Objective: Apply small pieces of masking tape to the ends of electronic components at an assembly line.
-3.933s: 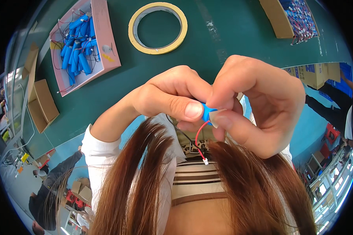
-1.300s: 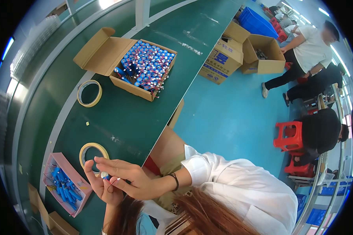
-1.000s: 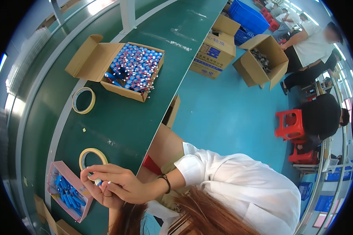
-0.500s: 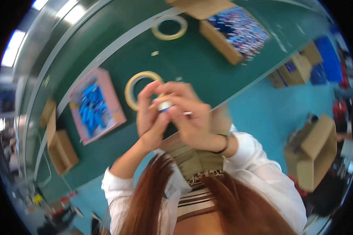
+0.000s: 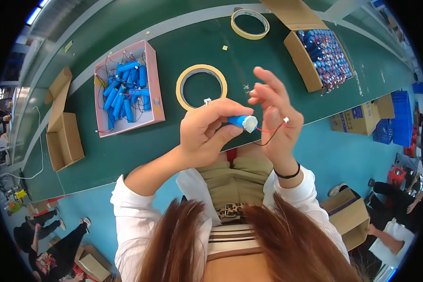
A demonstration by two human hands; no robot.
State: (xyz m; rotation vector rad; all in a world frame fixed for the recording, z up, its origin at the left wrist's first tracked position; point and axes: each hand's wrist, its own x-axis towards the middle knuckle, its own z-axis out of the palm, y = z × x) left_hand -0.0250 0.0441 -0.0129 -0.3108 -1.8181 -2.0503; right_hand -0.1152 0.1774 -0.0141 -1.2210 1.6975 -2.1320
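My left hand pinches a blue cylindrical battery between thumb and fingers. A whitish piece covers the battery's end, which faces toward my right. Red and dark wires run from it to a small white connector in front of my right palm. My right hand is open beside the battery, with fingers stretched upward and apart. Just beyond my left hand, a roll of pale yellow tape lies flat on the green table.
A pink box of loose blue batteries stands at the left, near an open cardboard box. At the far right is a cardboard box packed with wired batteries. Another tape roll lies at the back. People are around.
My hands were together around the battery; now my right hand has come away to the right with its fingers spread. The left keeps the battery. The whole view has shifted.
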